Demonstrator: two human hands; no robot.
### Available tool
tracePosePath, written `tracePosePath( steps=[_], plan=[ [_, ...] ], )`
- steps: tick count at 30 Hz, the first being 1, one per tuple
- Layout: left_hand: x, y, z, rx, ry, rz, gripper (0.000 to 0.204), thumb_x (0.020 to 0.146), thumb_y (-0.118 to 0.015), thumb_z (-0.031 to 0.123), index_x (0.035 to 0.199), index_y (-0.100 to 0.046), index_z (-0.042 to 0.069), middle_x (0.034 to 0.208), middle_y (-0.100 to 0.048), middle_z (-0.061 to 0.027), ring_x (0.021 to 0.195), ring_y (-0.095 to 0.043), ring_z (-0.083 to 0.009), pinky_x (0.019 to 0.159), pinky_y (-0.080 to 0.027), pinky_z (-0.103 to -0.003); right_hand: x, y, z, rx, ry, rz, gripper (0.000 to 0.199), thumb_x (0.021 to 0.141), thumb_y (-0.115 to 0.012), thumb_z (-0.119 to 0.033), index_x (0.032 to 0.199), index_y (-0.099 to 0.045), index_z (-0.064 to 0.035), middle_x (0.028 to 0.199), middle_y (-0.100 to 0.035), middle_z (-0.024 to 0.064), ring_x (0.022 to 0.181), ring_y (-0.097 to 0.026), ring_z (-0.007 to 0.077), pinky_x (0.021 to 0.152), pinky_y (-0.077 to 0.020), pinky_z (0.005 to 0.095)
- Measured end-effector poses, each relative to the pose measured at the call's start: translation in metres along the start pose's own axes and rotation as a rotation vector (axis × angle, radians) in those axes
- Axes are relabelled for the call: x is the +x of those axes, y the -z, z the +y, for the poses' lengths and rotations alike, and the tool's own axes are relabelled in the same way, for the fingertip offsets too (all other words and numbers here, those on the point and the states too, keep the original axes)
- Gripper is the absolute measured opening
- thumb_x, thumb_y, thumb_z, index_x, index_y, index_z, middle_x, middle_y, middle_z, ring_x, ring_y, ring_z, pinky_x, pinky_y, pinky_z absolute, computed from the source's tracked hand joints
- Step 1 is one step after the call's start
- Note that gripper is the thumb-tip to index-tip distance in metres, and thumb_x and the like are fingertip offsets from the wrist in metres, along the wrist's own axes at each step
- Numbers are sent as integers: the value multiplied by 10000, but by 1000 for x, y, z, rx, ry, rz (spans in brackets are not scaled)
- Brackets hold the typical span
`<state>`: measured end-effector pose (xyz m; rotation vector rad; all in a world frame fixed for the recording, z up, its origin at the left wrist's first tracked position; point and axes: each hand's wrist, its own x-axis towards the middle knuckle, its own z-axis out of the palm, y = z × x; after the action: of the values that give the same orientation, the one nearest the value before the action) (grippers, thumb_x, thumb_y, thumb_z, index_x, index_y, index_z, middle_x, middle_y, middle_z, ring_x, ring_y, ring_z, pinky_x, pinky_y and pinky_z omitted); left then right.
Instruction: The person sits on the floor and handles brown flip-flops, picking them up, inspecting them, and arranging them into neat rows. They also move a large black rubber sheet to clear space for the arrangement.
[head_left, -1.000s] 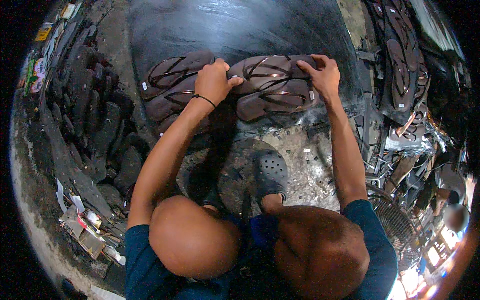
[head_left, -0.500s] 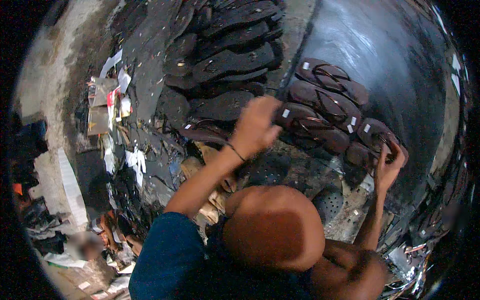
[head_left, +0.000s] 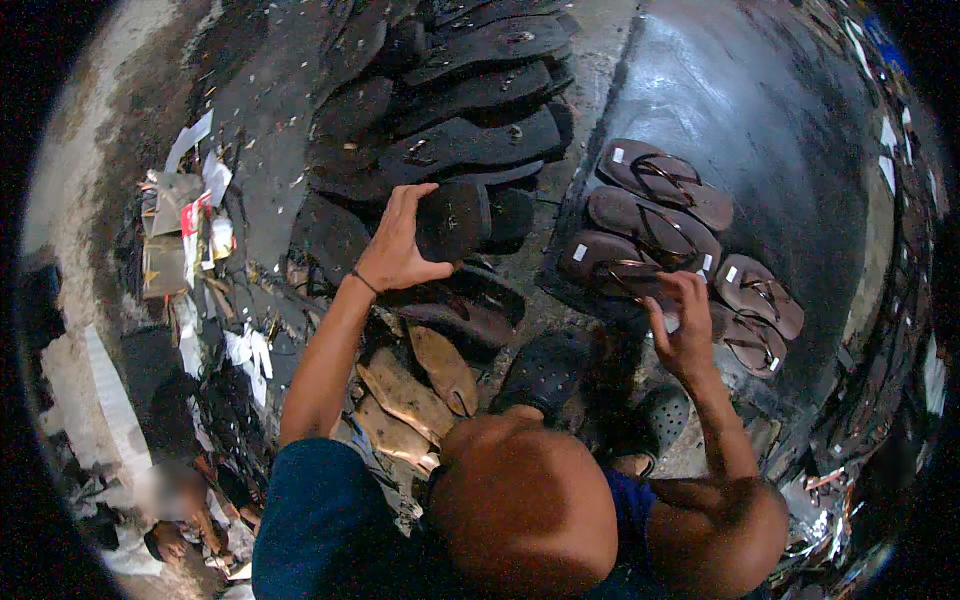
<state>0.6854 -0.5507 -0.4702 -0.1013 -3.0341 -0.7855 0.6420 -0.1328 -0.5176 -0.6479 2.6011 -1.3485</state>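
Nearest, tan cut-out soles (head_left: 415,385) loose on the floor beside the knee, easy to scatter with a shift of the leg. Just above, left hand (head_left: 398,250) clamped on a dark sole piece (head_left: 452,220), fingers (head_left: 408,200) curled over its edge, thumb beneath, at the foot of a leaning stack of black soles (head_left: 470,110); could bring the stack sliding down if tugged carelessly. To the right, right hand (head_left: 685,325) resting at the near edge of the row of brown sandals (head_left: 655,225) on the dark sheet (head_left: 780,110), fingers bent and close together, apparently touching a strap; whether pinching it, cannot tell. Could knock the neat row askew with a careless sweep.

Against half a second earlier: left hand lower and now closed on the sole rather than reaching above it; right hand moved up from the far right edge to the sandals; view swung slightly.
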Motion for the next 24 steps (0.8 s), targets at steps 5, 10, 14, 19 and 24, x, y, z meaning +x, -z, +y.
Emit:
tracePosePath(
  steps=[5,10,14,19,24],
  plan=[
    [43,5,90,-142,-242,-148,998,551,-846,327,1424,-440,67,1224,-485,-183,1152,-504,-378,1028,-406,-410,29,13,-60,58,254,102,464,822,-713,-36,1254,-544,-41,1302,-471,195,1209,-518,360,978,-458,385],
    [88,-18,141,-761,-66,-801,550,886,-701,301,1307,-558,-22,1160,-651,-119,1085,-597,-195,974,-451,-340,47,102,-59,339,-175,-241,454,897,-681,-137,1307,-507,-46,1303,-533,128,1093,-605,298,958,-492,384],
    [161,-56,195,-786,-70,-635,450,914,-693,242,1251,-585,-35,1123,-660,-62,1013,-596,-136,917,-483,-299,14,170,34,800,-446,210,473,948,-656,-238,1337,-510,-13,1181,-629,71,947,-639,173,828,-525,297],
    [244,-192,249,-1153,174,-536,548,818,-796,287,1188,-614,-75,1030,-670,-79,935,-618,-142,845,-505,-283,-6,221,162,522,-552,705,551,865,-761,-304,1289,-586,2,1022,-678,42,797,-601,89,655,-467,231],
    [263,-251,247,-470,-64,-391,540,719,-850,369,1062,-710,-25,948,-729,-139,866,-695,-252,801,-534,-356,-26,204,216,498,-800,750,513,856,-778,-236,1257,-597,27,1161,-663,86,1013,-638,157,850,-530,284]
  ],
)
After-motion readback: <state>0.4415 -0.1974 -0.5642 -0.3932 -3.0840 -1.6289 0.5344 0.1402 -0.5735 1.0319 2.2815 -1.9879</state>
